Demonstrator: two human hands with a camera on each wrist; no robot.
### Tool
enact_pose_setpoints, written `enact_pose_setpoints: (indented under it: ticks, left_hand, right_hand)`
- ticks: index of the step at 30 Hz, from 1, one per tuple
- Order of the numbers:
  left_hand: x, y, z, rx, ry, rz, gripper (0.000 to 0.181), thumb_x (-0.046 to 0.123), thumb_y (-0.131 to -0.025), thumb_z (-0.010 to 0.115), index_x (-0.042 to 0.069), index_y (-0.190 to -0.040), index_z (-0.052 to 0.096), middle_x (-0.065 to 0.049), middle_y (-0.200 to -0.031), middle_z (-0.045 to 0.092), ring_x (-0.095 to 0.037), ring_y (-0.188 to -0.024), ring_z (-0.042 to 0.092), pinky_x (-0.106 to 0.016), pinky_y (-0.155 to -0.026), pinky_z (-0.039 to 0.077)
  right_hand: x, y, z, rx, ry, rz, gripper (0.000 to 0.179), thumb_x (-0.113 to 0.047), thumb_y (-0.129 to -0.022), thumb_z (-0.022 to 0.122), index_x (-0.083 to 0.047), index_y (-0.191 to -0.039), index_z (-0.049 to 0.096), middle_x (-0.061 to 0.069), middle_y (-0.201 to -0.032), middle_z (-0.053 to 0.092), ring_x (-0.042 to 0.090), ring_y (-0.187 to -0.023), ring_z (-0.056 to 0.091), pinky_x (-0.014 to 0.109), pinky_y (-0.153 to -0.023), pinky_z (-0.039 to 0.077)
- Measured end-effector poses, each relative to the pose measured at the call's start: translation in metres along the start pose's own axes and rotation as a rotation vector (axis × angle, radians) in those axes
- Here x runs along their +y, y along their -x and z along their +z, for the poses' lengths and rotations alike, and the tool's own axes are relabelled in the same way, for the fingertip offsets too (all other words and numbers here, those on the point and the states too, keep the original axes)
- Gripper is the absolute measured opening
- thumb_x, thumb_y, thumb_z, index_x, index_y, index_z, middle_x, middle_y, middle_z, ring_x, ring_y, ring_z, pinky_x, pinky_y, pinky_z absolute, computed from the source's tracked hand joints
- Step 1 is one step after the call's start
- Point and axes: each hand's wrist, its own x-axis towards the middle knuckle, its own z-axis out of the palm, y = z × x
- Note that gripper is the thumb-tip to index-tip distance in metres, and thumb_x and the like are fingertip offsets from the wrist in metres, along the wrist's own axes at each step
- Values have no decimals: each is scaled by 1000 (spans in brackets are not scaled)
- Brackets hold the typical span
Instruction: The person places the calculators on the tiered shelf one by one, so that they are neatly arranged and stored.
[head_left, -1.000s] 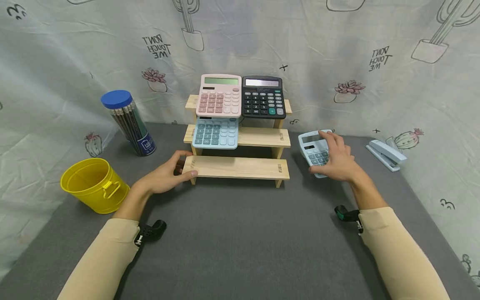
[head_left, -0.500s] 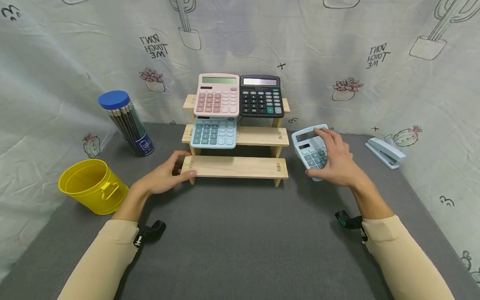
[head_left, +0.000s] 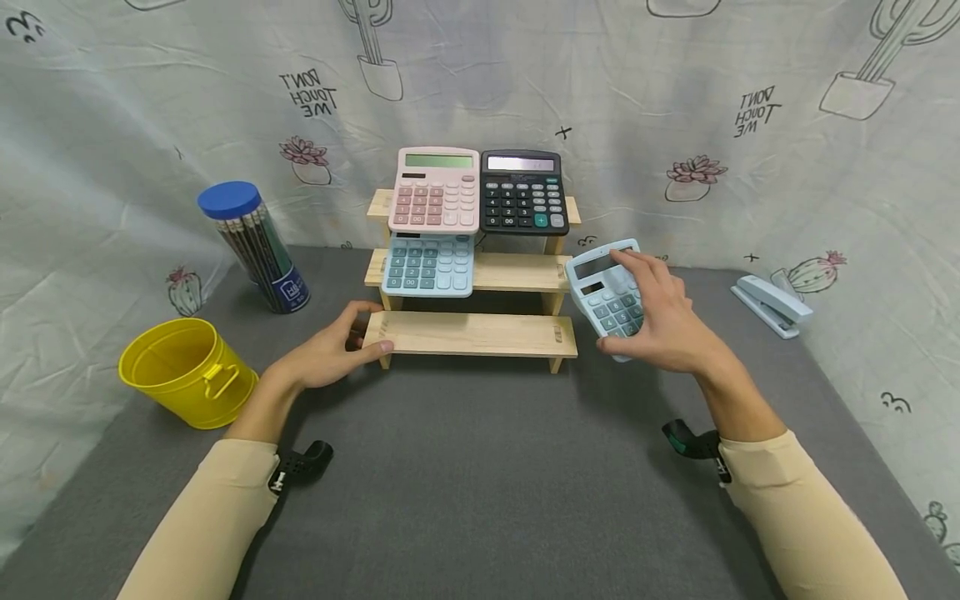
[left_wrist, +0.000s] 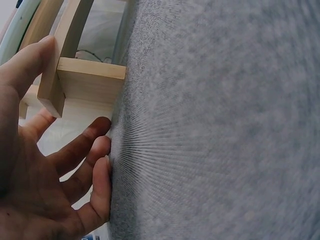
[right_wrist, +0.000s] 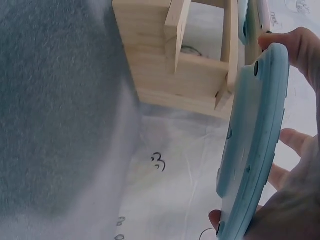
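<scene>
My right hand (head_left: 663, 321) grips a light blue calculator (head_left: 600, 296) by its edges, thumb at the near edge and fingertips at the far one. The calculator is tilted just right of the three-tier wooden shelf (head_left: 450, 333); the right wrist view shows the underside of the calculator (right_wrist: 250, 140) off the grey cloth. My left hand (head_left: 326, 350) holds the left end of the lowest step, thumb on the board, and its other fingers (left_wrist: 80, 150) spread behind. A pink calculator (head_left: 438, 187) and a black calculator (head_left: 525, 192) lean on the top step. Another light blue calculator (head_left: 429, 267) leans on the middle step.
A yellow bucket (head_left: 187, 375) stands beside my left forearm, with a blue-lidded tub of pencils (head_left: 258, 250) behind it. At the right lies a light blue stapler (head_left: 772, 304). A printed curtain (head_left: 487, 75) hangs behind the grey tabletop (head_left: 480, 483).
My right hand has lifted the light blue calculator and carried it left toward the shelf, tilting it. The left hand stays at the lowest step.
</scene>
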Motion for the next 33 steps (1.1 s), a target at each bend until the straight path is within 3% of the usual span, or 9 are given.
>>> enact_pose_setpoints:
  ticks: [6,15,25,33]
  left_hand:
    - [2,-1,-1,4,-5,-1,78,58,-100,59,19,-155,20,-24,-148,45,-40,-130,49,-59,-104,42]
    - [3,0,-1,0,-2,10,77,57,-100,59,18,-154,21,-23,-146,46,-38,-128,50,-58,-103,42]
    - [2,1,-2,0,5,10,77,57,-100,59,18,-155,20,-24,-148,45,-40,-131,49,-60,-106,40]
    - [0,1,0,2,2,0,78,58,-99,60,20,-155,21,-23,-147,46,-39,-129,50,-59,-104,42]
  right_hand:
    - [-9,-1,6,-22,-36,-12,111,-32,-71,89,-30,-162,24,11,-163,23,46,-132,28,62,-94,28]
    - [-24,-6,10,-44,-31,-69,106,-30,-69,87,-28,-159,32,3,-164,25,43,-133,29,65,-94,29]
    - [-41,-17,26,-67,-24,-118,99,-33,-70,87,-29,-157,39,1,-164,27,43,-139,27,62,-95,29]
    - [-54,-25,27,-90,4,-124,90,-36,-70,85,-29,-152,48,1,-166,25,42,-142,26,62,-98,28]
